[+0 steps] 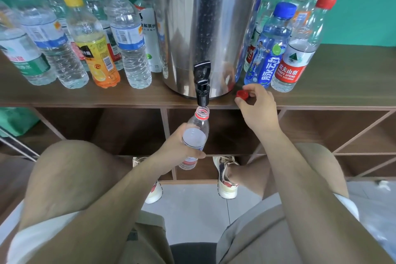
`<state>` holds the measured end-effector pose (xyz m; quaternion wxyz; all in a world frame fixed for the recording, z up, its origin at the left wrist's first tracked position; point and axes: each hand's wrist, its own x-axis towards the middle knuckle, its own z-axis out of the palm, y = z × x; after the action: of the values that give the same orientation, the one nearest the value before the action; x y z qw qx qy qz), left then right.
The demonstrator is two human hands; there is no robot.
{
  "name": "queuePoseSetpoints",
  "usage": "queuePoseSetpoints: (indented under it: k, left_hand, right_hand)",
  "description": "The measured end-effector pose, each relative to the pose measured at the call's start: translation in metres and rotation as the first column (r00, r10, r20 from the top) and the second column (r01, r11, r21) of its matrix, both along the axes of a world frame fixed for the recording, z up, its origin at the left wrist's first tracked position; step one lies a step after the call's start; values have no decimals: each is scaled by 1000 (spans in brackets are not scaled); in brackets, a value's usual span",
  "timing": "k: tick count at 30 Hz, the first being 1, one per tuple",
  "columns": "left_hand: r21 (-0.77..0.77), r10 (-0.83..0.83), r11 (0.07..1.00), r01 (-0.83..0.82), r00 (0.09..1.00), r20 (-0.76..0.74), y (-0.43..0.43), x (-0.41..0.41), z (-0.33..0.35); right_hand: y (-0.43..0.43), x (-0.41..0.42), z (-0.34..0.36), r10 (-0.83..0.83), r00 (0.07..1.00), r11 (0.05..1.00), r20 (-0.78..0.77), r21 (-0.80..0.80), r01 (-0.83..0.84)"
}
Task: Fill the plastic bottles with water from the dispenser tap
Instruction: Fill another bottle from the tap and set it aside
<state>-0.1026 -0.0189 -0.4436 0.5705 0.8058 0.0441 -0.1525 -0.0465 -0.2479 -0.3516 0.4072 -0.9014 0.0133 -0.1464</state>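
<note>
Clear plastic bottle with a red neck ring [196, 135], uncapped, sits in the curled fingers of the left hand [175, 150], tilted, its mouth just under the black plastic tap [202, 85] of the tall stainless-steel dispenser [205, 17]. The right hand [256, 107] pinches a red screw cap [242, 94] between thumb and fingertips at the front edge of the brown wooden shelf [342, 83], where capped bottles [128, 34] crowd both sides of the dispenser.
</note>
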Motion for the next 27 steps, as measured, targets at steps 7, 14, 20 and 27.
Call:
queuePoseSetpoints:
  k: [7, 14, 20, 27]
  left_hand:
    - [-48, 23, 999, -24, 1000, -4, -5, 3, -7]
    - [-108, 11, 994, -10, 1000, 12, -6, 2, -6]
    - [-87, 4, 996, -4, 1000, 3, -6, 0, 3]
    - [-101, 8, 995, -7, 1000, 15, -9, 0, 10]
  right_hand:
    - [9, -20, 22, 95, 962, 995, 256, 18, -103]
    - [50, -42, 127, 658, 738, 744, 149, -280, -607]
    - [67, -35, 142, 641, 766, 638, -45, -523, -565]
    - [55, -51, 88, 657, 602, 729, 454, -587, -352]
